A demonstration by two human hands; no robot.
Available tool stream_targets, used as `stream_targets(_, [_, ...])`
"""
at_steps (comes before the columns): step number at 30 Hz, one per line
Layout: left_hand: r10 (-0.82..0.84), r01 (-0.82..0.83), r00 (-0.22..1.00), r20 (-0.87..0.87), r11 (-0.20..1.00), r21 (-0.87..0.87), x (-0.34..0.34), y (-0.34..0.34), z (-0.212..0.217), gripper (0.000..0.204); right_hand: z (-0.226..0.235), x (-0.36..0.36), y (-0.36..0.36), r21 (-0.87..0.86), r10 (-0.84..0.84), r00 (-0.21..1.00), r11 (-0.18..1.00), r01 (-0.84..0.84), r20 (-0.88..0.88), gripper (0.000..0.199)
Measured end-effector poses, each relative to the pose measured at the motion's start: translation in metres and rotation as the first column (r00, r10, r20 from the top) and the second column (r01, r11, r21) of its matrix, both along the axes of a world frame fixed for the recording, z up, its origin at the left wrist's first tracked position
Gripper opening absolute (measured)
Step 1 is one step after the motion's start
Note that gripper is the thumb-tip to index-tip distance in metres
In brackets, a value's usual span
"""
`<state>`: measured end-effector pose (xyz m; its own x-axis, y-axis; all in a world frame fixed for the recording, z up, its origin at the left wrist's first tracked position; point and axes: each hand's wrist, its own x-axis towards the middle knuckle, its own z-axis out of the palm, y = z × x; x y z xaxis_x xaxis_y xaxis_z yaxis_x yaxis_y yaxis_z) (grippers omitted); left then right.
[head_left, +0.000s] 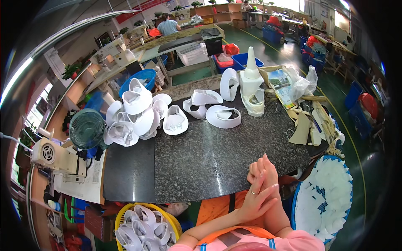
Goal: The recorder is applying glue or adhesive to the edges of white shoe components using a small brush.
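Note:
Over the near right edge of the dark speckled table [201, 154], my two hands touch each other. My left hand [257, 200] wears a ring and lies across my right palm and wrist, its fingers stretched out and apart. My right hand [268, 175] points away from me with some fingers curled in, close to the left fingertips; nothing shows in them. Farther back are loose white curved pieces, among them a flat-brimmed ring [223, 117] and an upright loop [229, 85]. A white bottle with a cone-shaped nozzle [251, 79] stands beside them.
White curved pieces pile up [140, 108] at the back left, near a green fan [87, 129] and sewing machine [56, 157]. Cream scraps [301, 127] lie at the right. A yellow basket [176, 221] and a blue-rimmed basket [296, 205] hold white pieces. Another person [168, 27] sits far back.

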<state>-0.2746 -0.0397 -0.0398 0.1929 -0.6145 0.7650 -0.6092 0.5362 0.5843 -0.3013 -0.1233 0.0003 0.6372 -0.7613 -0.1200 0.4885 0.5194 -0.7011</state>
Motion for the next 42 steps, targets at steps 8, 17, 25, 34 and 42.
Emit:
stream_targets(8, [0.03, 0.001, 0.974, -0.223, 0.99, 0.139, -0.002, 0.01, -0.001, 0.06, -0.011, 0.002, 0.02, 0.155, -0.072, 0.989, 0.984, 0.091, -0.128, 0.03])
stream_targets(17, [0.031, 0.01, 0.981, -0.193, 0.977, 0.211, 0.0, 0.011, -0.002, 0.067, -0.028, -0.008, 0.016, -0.247, -0.169, 0.97, 0.961, 0.123, -0.176, 0.031])
stream_targets(25, [-0.128, 0.158, 0.971, -0.203, 0.978, 0.136, -0.002, 0.01, -0.008, 0.063, -0.035, -0.022, -0.014, 0.045, 0.047, 0.998, 0.998, -0.046, -0.033, 0.041])
stream_targets(34, [-0.154, 0.203, 0.935, -0.319, 0.971, 0.127, -0.01, 0.025, -0.011, 0.068, -0.053, -0.015, 0.029, -0.025, -0.047, 0.999, 0.999, 0.047, -0.015, 0.032])
stream_targets(42, [-0.146, 0.206, 0.909, -0.39, 0.972, 0.115, -0.007, 0.022, -0.004, 0.065, -0.052, -0.021, 0.034, -0.459, -0.29, 0.942, 0.869, 0.185, -0.169, 0.018])
